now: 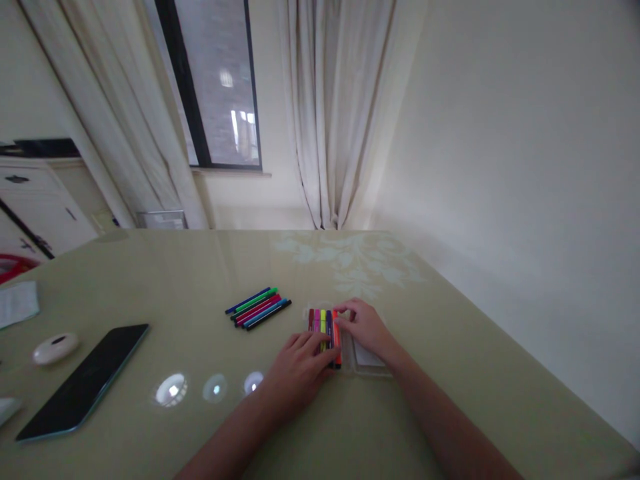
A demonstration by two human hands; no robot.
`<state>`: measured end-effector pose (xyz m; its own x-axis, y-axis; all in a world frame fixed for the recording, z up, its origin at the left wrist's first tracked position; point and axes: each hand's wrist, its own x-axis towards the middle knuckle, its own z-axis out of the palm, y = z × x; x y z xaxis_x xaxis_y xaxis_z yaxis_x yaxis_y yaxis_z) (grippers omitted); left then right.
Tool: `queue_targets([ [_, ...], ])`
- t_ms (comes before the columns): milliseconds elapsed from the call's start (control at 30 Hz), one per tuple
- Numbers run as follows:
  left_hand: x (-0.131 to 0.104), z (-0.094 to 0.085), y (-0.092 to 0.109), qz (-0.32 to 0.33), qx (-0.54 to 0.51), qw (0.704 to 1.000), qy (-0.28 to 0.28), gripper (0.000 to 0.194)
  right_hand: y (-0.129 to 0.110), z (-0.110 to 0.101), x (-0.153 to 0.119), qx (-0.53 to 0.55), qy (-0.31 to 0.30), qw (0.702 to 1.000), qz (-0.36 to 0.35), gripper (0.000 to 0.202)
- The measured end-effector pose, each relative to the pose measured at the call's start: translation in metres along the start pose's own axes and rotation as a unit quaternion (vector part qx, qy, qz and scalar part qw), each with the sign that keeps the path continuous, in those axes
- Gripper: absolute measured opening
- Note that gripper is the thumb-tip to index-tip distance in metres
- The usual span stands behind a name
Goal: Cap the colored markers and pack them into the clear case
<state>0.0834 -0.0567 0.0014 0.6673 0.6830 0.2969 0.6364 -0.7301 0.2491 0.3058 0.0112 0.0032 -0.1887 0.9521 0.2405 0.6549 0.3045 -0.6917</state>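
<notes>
Several markers in maroon, pink, yellow and dark blue lie side by side in a clear plastic case (346,363) on the table. An orange marker (337,341) lies at the right end of this row. My left hand (303,367) rests over the lower part of the row, fingers spread and the thumb reaching toward the orange marker. Thumb and forefinger of my right hand (365,327) close on the orange marker's upper end. To the right, under my right wrist, the case's other half (367,357) lies flat, partly hidden.
Several loose markers (257,309) lie in a slanted group left of the case. Further left are a dark tablet (85,380), a white rounded object (56,349) and a paper sheet (19,304). A wall (525,167) borders the glossy table (200,267) on the right.
</notes>
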Motion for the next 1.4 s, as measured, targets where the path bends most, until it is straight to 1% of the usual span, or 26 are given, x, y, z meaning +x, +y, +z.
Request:
queue_targets([
  [100, 0.000, -0.001, 0.003, -0.001, 0.002, 1.000, 0.000, 0.035, -0.002, 0.000, 0.000, -0.010, 0.002, 1.000, -0.003, 0.014],
  [167, 0.001, -0.002, 0.002, 0.010, -0.009, 1.000, 0.004, 0.035, -0.002, 0.000, -0.001, -0.009, 0.002, 1.000, -0.002, 0.013],
  [233, 0.003, -0.004, -0.004, 0.010, -0.029, 0.999, 0.020, 0.033, -0.001, 0.000, 0.000, 0.000, -0.001, 1.000, -0.001, 0.013],
  [267, 0.003, -0.006, -0.010, -0.006, -0.034, 0.999, 0.036, 0.031, -0.001, 0.000, 0.000, 0.006, -0.001, 1.000, -0.001, 0.013],
  [300, 0.003, -0.008, -0.017, -0.035, -0.032, 0.997, 0.057, 0.029, 0.000, 0.000, 0.000, 0.010, 0.002, 1.000, -0.001, 0.013],
  [333, 0.002, -0.011, -0.026, -0.077, -0.020, 0.993, 0.082, 0.028, 0.000, 0.000, 0.001, 0.014, 0.007, 1.000, 0.001, 0.012],
  [400, -0.002, -0.017, -0.045, -0.184, 0.034, 0.974, 0.129, 0.026, -0.002, 0.000, 0.002, 0.018, 0.020, 1.000, 0.007, 0.013],
  [467, -0.007, -0.022, -0.063, -0.270, 0.108, 0.948, 0.133, 0.024, -0.004, 0.000, 0.002, 0.021, 0.035, 0.999, 0.010, 0.013],
  [500, -0.010, -0.024, -0.071, -0.297, 0.131, 0.938, 0.124, 0.023, -0.005, 0.000, 0.002, 0.022, 0.040, 0.999, 0.007, 0.014],
  [567, -0.015, -0.026, -0.080, -0.324, 0.143, 0.930, 0.103, 0.021, -0.008, 0.000, 0.002, 0.024, 0.045, 0.999, -0.004, 0.015],
  [600, -0.015, -0.025, -0.082, -0.325, 0.137, 0.931, 0.096, 0.019, -0.009, 0.000, 0.002, 0.026, 0.044, 0.999, -0.009, 0.015],
  [633, -0.015, -0.025, -0.083, -0.320, 0.127, 0.934, 0.094, 0.018, -0.010, 0.001, 0.001, 0.028, 0.044, 0.999, -0.011, 0.016],
  [700, -0.012, -0.022, -0.079, -0.296, 0.089, 0.945, 0.109, 0.015, -0.014, 0.004, 0.000, 0.036, 0.050, 0.998, -0.009, 0.018],
  [767, -0.006, -0.019, -0.069, -0.259, 0.016, 0.956, 0.135, 0.013, -0.019, 0.008, -0.002, 0.070, 0.043, 0.997, -0.001, 0.023],
  [833, -0.001, -0.016, -0.055, -0.214, -0.074, 0.961, 0.157, 0.013, -0.026, 0.011, -0.004, 0.152, 0.010, 0.988, 0.004, 0.028],
  [867, 0.001, -0.015, -0.048, -0.192, -0.110, 0.961, 0.166, 0.013, -0.030, 0.013, -0.005, 0.203, -0.010, 0.979, 0.005, 0.030],
  [933, 0.003, -0.011, -0.034, -0.162, -0.145, 0.960, 0.178, 0.011, -0.036, 0.014, -0.006, 0.285, -0.032, 0.958, 0.011, 0.032],
  [1033, 0.002, -0.008, -0.022, -0.161, -0.161, 0.956, 0.187, 0.009, -0.041, 0.014, -0.006, 0.343, -0.019, 0.938, 0.039, 0.035],
  [1133, 0.001, -0.008, -0.020, -0.177, -0.167, 0.951, 0.191, 0.011, -0.040, 0.015, -0.007, 0.390, -0.009, 0.917, 0.078, 0.038],
  [1200, 0.000, -0.009, -0.021, -0.167, -0.167, 0.954, 0.184, 0.012, -0.039, 0.016, -0.007, 0.424, -0.001, 0.901, 0.091, 0.044],
  [1267, 0.000, -0.010, -0.021, -0.128, -0.157, 0.966, 0.161, 0.016, -0.037, 0.014, -0.005, 0.452, 0.024, 0.886, 0.098, 0.048],
  [1333, -0.001, -0.009, -0.018, -0.071, -0.131, 0.982, 0.116, 0.029, -0.032, 0.008, -0.002, 0.462, 0.068, 0.878, 0.104, 0.048],
  [1400, -0.001, -0.007, -0.014, -0.023, -0.100, 0.993, 0.065, 0.042, -0.025, -0.002, 0.002, 0.445, 0.111, 0.882, 0.113, 0.046],
])
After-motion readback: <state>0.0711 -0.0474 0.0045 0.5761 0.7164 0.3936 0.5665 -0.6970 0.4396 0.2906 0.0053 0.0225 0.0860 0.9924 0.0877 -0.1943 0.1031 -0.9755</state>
